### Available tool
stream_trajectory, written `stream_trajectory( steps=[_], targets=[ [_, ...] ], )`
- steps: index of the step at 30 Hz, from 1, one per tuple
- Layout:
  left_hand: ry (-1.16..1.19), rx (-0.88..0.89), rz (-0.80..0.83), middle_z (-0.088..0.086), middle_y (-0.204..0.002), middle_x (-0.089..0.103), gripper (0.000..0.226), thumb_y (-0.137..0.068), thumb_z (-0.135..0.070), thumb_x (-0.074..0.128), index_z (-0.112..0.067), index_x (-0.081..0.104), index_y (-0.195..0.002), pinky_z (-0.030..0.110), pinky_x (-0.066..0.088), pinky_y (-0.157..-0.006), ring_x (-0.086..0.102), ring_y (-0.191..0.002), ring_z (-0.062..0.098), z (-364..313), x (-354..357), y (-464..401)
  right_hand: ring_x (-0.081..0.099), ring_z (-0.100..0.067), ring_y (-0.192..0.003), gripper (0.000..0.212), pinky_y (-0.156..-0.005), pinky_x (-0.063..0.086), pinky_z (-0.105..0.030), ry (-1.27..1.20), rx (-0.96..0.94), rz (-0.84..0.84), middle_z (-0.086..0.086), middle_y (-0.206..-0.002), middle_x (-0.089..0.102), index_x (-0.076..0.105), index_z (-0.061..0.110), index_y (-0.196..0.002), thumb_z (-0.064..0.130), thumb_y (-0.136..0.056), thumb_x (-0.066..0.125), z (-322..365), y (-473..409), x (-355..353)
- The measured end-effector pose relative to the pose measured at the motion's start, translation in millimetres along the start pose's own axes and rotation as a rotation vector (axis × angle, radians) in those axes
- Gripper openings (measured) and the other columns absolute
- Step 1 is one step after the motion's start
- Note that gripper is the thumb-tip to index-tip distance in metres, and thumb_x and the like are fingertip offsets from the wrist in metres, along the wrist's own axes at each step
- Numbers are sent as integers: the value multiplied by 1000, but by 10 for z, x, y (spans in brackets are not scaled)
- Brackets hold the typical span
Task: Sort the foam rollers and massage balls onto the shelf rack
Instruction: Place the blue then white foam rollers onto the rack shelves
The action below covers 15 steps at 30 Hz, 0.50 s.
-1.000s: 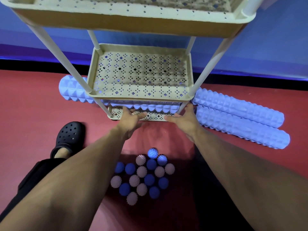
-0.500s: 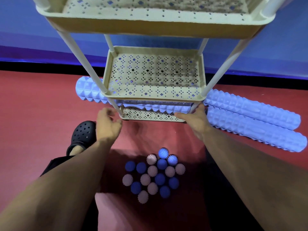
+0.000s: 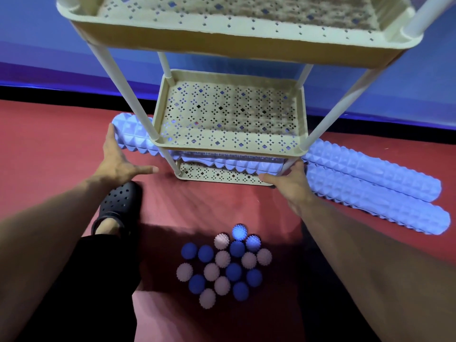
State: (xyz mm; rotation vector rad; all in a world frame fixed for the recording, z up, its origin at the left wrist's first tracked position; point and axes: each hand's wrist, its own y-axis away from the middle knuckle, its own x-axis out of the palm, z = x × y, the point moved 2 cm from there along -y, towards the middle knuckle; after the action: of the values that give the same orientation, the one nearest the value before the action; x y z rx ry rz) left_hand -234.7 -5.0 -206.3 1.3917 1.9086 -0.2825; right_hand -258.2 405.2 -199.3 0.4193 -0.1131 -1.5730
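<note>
A cream three-tier shelf rack (image 3: 229,146) stands on the red floor. A long blue foam roller (image 3: 133,138) lies across its bottom tier, its left end sticking out. My left hand (image 3: 118,161) is open, fingers spread, its fingertips at that protruding end. My right hand (image 3: 288,180) rests flat at the bottom tier's front right corner, by the roller's other end. Two more blue rollers (image 3: 375,178) lie on the floor right of the rack. Several blue and pale spiky massage balls (image 3: 223,264) cluster on the floor in front.
My foot in a black perforated clog (image 3: 118,206) stands left of the balls. A blue wall with a black base strip (image 3: 61,93) runs behind the rack. The middle (image 3: 229,112) and top (image 3: 234,18) tiers hold nothing.
My left hand has moved from the bottom tier's front left to the roller's protruding left end and spread open. The right hand stays at the right corner. The view has shifted left.
</note>
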Motion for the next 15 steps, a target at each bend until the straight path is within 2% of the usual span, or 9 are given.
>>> stream_trajectory(
  steps=[2, 3, 6, 9, 11, 13, 15],
  targets=[
    [-2, -24, 5, 6, -164, 5, 147, -57, -18, 98, -12, -9, -159, 29, 30, -114, 26, -137, 7, 23, 12, -53, 67, -2, -88, 55, -77, 57, -19, -1, -20, -4, 12, -93, 63, 50, 24, -96, -17, -72, 78, 4, -27, -1],
    [3, -48, 4, 6, -163, 5, 150, -56, -23, 99, -16, -10, -159, 32, 33, -113, 31, -139, 12, 53, 10, -78, 68, 0, -88, 56, -80, 58, -23, -2, -26, -7, 12, -93, 65, 52, 26, -95, -17, -72, 79, -3, -46, 1],
    [13, -78, 11, 6, -160, 7, 159, -45, -40, 100, -28, -12, -158, 49, 41, -112, 42, -140, 25, 93, -8, -125, 70, -3, -97, 59, -87, 57, -25, -31, -39, 4, 7, -105, 71, 57, 27, -106, -14, -71, 81, -13, -110, -35],
    [47, -67, 13, 2, -158, 6, 163, -39, -50, 99, -35, -12, -156, 51, 43, -111, 44, -139, 24, 85, -37, -173, 70, -24, -99, 62, -94, 58, -37, -37, -30, 46, -12, -113, 73, 60, 10, -123, -2, -69, 87, -22, -206, -71],
    [72, -34, 8, 2, -156, 5, 160, -41, -47, 99, -35, -12, -156, 49, 44, -111, 44, -138, 22, 65, -27, -177, 70, -31, -98, 65, -96, 57, -45, -15, -19, 61, -18, -109, 73, 60, 1, -125, 7, -68, 90, -2, -232, -94],
    [112, -4, 6, 4, -155, 5, 158, -46, -39, 99, -33, -12, -157, 46, 42, -113, 42, -138, 19, 14, 13, -155, 72, -29, -103, 65, -93, 59, -43, -10, -16, 31, -15, -108, 75, 59, 1, -125, 6, -68, 89, 22, -256, -139],
    [171, 19, 15, 3, -154, 3, 159, -44, -38, 98, -31, -14, -157, 44, 39, -116, 38, -140, 16, -39, 84, -112, 72, -31, -102, 70, -87, 60, -46, -12, -30, 9, -12, -110, 74, 55, 1, -127, 4, -66, 89, 79, -281, -179]
  ],
)
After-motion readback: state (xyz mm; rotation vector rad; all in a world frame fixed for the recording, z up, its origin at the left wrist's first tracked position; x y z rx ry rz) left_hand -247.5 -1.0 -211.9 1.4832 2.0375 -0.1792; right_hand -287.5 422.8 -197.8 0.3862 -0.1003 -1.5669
